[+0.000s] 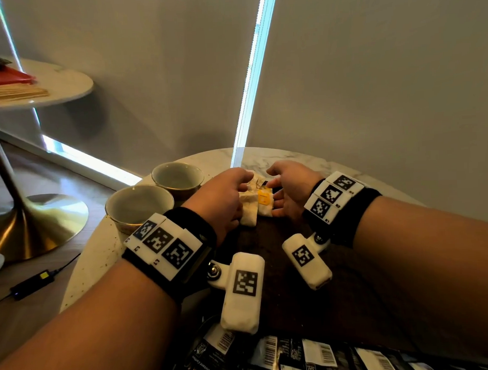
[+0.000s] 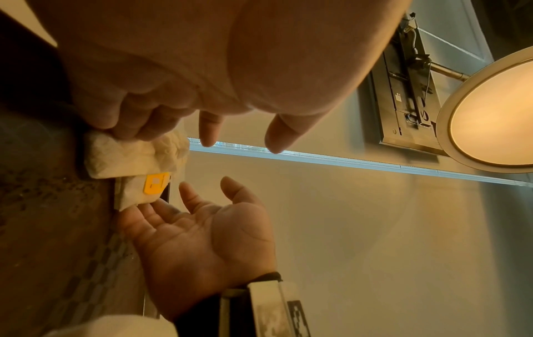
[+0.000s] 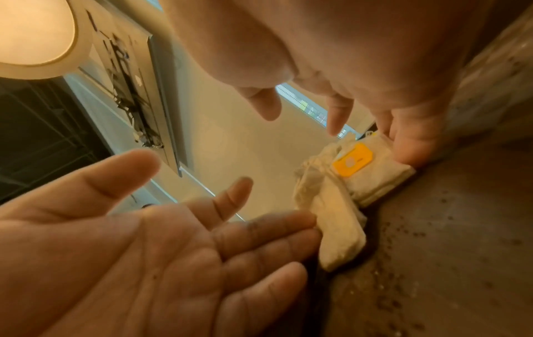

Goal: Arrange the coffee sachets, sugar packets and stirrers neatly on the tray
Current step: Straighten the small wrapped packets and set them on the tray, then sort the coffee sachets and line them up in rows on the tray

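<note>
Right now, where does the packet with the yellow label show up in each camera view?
Head: yellow-label packet sits mid-frame, between the two hands.
Left wrist: left of centre, under the crumpled white packet.
Right wrist: right of centre, upper half.
Shared landmark: the crumpled white packet touching it.

On a dark tray (image 1: 267, 239) atop a round marble table (image 1: 291, 158), the left hand (image 1: 224, 196) and right hand (image 1: 290, 188) flank a small cluster of white packets (image 1: 251, 204), one bearing a yellow label (image 1: 265, 198), fingers touching its sides. Two empty cups (image 1: 179, 178) stand left of the hands. Black coffee sachets (image 1: 298, 354) lie along the near edge
</note>
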`<state>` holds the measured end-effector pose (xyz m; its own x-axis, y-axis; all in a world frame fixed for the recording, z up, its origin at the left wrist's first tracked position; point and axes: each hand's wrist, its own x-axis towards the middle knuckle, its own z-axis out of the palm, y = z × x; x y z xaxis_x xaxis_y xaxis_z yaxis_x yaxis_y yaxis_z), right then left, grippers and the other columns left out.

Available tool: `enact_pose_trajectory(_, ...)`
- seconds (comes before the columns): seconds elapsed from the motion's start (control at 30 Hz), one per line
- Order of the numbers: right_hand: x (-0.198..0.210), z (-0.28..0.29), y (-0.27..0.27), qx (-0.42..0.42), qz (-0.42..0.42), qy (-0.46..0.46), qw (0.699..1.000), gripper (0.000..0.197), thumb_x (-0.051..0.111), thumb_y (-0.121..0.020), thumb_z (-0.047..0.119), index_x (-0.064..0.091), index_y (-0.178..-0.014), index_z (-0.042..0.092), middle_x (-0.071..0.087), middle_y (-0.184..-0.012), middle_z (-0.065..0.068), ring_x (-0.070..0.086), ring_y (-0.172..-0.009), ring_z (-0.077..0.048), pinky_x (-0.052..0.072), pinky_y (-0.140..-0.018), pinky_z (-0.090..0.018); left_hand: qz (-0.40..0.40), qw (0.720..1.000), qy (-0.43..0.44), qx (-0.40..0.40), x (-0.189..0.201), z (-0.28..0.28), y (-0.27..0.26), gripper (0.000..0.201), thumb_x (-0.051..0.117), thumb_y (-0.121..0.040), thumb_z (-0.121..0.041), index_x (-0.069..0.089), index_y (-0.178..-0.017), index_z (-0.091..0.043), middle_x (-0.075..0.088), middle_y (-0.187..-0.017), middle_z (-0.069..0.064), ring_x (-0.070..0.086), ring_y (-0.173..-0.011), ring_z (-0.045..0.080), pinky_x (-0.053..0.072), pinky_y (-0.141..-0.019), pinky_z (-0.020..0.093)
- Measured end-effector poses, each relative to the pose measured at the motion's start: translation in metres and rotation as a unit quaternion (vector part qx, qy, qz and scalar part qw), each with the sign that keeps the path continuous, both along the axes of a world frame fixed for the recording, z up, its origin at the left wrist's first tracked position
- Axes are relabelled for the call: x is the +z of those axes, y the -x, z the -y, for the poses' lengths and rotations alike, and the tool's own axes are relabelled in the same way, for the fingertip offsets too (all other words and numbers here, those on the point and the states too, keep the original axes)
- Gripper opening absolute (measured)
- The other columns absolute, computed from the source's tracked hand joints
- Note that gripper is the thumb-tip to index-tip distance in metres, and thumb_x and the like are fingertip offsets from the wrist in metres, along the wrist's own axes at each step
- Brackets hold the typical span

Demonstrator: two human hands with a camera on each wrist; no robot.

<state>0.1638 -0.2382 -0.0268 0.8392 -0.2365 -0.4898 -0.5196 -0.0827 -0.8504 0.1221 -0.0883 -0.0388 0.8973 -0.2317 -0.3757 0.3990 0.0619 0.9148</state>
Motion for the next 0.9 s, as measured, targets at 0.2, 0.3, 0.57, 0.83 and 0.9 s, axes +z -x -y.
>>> enact_pose_trajectory(0.2,0.008,0.017,0.005,-0.022,0.041,0.077,0.996,0.044,0.051,-0.096,0.035,0.053,-0.132,0.009,0.049,-0.123,-0.012,0.044,-0.130,-0.035,0.043,-0.089,-0.049,0.006,1.000,0.013,0.009,0.004,-0.003,0.003,0.031,0.050,-0.096,-0.045,0.061,-0.105,-0.017,0.053,-0.102,0.011,0.050,-0.097,0.025,0.041,-0.084,0.039)
enact_pose_trajectory(0.3,0.019,0.040,0.016,-0.018,0.053,0.106,0.993,0.040,0.050,-0.097,0.039,0.058,-0.121,0.009,0.051,-0.125,-0.018,0.046,-0.125,-0.035,0.044,-0.085,-0.047,0.013,0.999,0.029,0.011,0.008,-0.004,0.006,0.031,0.050,-0.097,-0.044,0.059,-0.111,-0.018,0.060,-0.117,0.013,0.056,-0.112,0.028,0.047,-0.090,0.043)
enact_pose_trajectory(0.57,0.052,0.103,0.095,0.021,0.044,0.155,0.987,0.027,0.050,-0.099,0.038,0.061,-0.096,0.013,0.059,-0.094,-0.011,0.054,-0.090,-0.026,0.045,-0.068,-0.036,0.102,0.985,0.138,0.006,0.022,-0.010,0.025,0.021,0.044,-0.098,-0.032,0.056,-0.097,-0.016,0.066,-0.091,0.008,0.059,-0.068,0.016,0.042,-0.057,0.028)
enact_pose_trajectory(0.83,0.068,0.151,0.196,0.074,0.073,0.197,0.975,0.023,0.051,-0.101,0.026,0.067,-0.105,0.009,0.065,-0.092,-0.007,0.059,-0.080,-0.019,0.047,-0.067,-0.031,0.209,0.962,0.176,0.021,0.055,0.001,0.063,0.020,0.044,-0.096,-0.022,0.056,-0.081,-0.021,0.031,-0.053,-0.007,0.021,-0.040,0.010,0.016,-0.036,0.019)
enact_pose_trajectory(0.9,0.069,0.158,0.218,0.088,0.083,0.229,0.966,0.022,0.054,-0.100,0.025,0.068,-0.107,0.008,0.068,-0.097,-0.010,0.062,-0.086,-0.022,0.049,-0.069,-0.032,0.224,0.960,0.167,-0.017,0.070,0.009,0.076,0.022,0.042,-0.096,-0.021,0.055,-0.079,-0.021,0.024,-0.054,-0.007,0.016,-0.042,0.011,0.013,-0.038,0.021)
